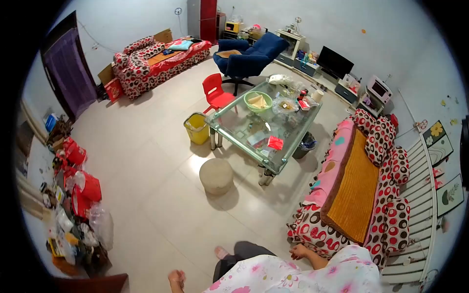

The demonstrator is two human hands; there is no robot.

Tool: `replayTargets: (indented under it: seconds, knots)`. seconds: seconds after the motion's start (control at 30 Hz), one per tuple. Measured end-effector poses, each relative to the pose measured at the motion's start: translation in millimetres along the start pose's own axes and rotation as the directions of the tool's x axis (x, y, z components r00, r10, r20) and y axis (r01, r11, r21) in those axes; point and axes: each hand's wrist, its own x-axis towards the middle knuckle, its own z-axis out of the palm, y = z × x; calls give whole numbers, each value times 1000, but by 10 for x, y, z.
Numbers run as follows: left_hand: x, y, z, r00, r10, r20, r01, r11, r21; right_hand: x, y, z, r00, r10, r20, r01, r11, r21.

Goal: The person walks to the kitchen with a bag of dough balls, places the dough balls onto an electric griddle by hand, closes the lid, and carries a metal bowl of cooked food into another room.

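Note:
At the bottom of the head view my left hand (177, 276) hangs over the tiled floor, touching nothing that shows; its fingers look curled, and whether they hold anything is too small to tell. On the other side of the flowered garment (273, 274), my right hand (299, 251) is beside the near end of the patterned sofa (312, 227). Its fingers are bent, and no object shows in them. A foot (221, 252) and a dark trouser leg show between the hands.
A round beige stool (216, 176) stands ahead, before a glass table (244, 134) holding a green basket (258, 101). Nearby are a yellow bin (197, 129), a red chair (215, 90) and a blue armchair (251, 53). Red bags (88, 188) line the left wall.

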Motion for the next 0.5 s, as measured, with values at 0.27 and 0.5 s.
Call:
replayTargets:
  seconds: [0.27,0.5]
  knots:
    - [-74,3352,1523,888,398,232,-409,913,-1,119,-1307,717,987,150,56,-148,989,-28]
    - [915,3688,824,970,-203,137,168,958,231,1679,-3738,870,997,-22,73,52,895,-442]
